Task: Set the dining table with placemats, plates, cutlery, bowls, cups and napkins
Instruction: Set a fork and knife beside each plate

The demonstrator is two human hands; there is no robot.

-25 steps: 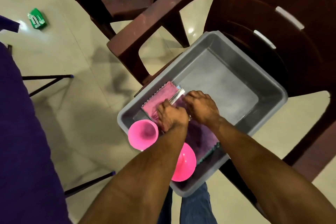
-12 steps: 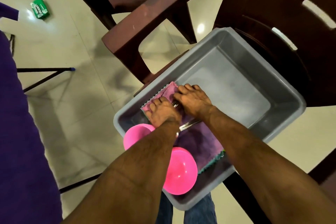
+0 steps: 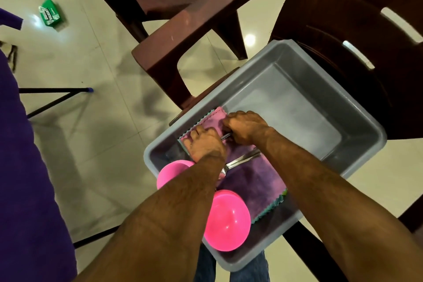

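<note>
Head view, single frame. Grey tub [image 3: 357,121] sits on the seat of a dark brown chair [image 3: 377,36]; both forearms reach down into its near-left corner. Left hand [image 3: 206,144] lies knuckles-up on a pink cloth napkin [image 3: 215,117], fingers bent down against the fabric; whether it pinches the cloth or only presses on it cannot be told. Right hand [image 3: 246,126] is just beside the left one, almost touching, fingers curled around a bundle of metal cutlery [image 3: 242,159]: fork tines show between the two hands, and the handles and a spoon bowl run out below the right wrist. Under and behind the right hand lies a stack of folded cloths, the top one purple [image 3: 258,181], with teal zigzag edges showing at the near corner. Just below the left hand, partly under the left forearm, stands a pink cup [image 3: 169,171] at the tub's near-left wall. Nearer the body, between the two forearms, sit stacked pink bowls [image 3: 229,220]. The tub's floor beyond the right hand is bare grey. Well away from the left hand, on the tiled floor [image 3: 91,121], lies a green packet [image 3: 50,13]. A purple-covered desk edge [image 3: 27,167] runs along the left border.
</note>
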